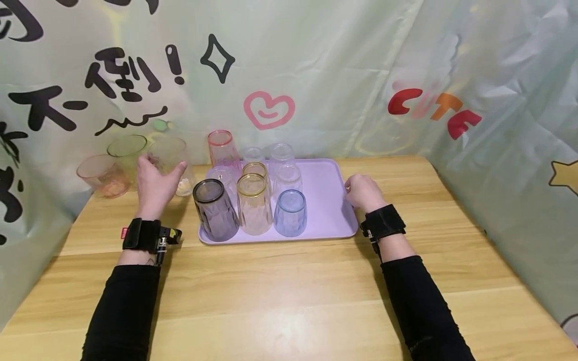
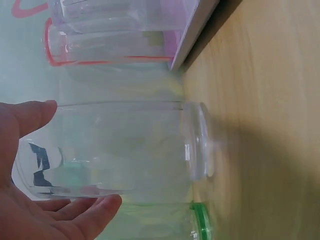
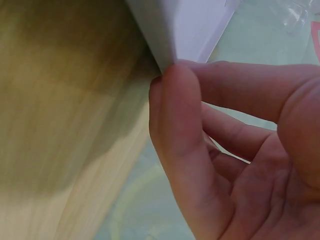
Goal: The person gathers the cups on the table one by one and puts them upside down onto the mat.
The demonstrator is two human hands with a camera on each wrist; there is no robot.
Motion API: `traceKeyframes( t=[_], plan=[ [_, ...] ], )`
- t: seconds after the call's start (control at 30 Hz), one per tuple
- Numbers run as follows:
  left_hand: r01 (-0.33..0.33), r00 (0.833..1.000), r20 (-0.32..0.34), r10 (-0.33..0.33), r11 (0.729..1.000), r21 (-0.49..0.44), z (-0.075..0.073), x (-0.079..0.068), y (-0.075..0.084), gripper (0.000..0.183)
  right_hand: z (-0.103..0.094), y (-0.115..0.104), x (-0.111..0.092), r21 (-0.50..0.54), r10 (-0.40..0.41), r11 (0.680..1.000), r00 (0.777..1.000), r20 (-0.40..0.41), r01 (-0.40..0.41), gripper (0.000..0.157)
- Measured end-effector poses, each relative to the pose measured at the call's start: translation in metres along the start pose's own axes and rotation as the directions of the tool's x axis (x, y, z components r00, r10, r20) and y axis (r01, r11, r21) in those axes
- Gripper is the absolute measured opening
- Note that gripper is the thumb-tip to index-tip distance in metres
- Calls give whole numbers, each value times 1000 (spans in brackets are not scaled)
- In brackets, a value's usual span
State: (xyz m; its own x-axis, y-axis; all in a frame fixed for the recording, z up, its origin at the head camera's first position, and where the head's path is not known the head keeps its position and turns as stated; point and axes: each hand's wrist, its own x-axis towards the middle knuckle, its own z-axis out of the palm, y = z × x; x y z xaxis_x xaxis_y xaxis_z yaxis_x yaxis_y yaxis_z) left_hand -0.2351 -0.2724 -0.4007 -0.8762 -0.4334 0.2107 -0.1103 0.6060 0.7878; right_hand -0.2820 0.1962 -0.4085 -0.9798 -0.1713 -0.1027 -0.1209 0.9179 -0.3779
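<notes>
My left hand [image 1: 155, 186] grips a clear drinking glass [image 2: 135, 145] around its upper part, thumb on one side and fingers on the other. The glass stands nearly vertical; I cannot tell if its lower end touches the table. At the tray's right side, my right hand [image 1: 363, 193] pinches the edge of a light purple tray [image 1: 322, 200] between thumb and fingers. On the tray stand a dark grey glass [image 1: 218, 213], a yellow-tinted glass [image 1: 254, 213], a blue glass [image 1: 291, 218], a pink-rimmed glass [image 1: 223, 149] and several clear ones.
Left of the tray, a green glass [image 1: 126, 146] and an orange-pink glass [image 1: 103, 174] stand close beside my left hand. The wooden table [image 1: 271, 291] meets a printed cloth backdrop [image 1: 334, 90] behind and at both sides.
</notes>
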Motion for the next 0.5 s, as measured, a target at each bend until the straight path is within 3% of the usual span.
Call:
traceKeyframes(
  t=[0.27,0.5],
  plan=[
    [-21,993,-117,13,997,-68,-2,-4,11,92,0,2,-2,12,-8,1000,1000,15,8,41],
    [-121,959,-274,73,979,-163,-3,-6,30,76,-3,0,1,-2,-39,999,997,-72,39,42]
  ],
)
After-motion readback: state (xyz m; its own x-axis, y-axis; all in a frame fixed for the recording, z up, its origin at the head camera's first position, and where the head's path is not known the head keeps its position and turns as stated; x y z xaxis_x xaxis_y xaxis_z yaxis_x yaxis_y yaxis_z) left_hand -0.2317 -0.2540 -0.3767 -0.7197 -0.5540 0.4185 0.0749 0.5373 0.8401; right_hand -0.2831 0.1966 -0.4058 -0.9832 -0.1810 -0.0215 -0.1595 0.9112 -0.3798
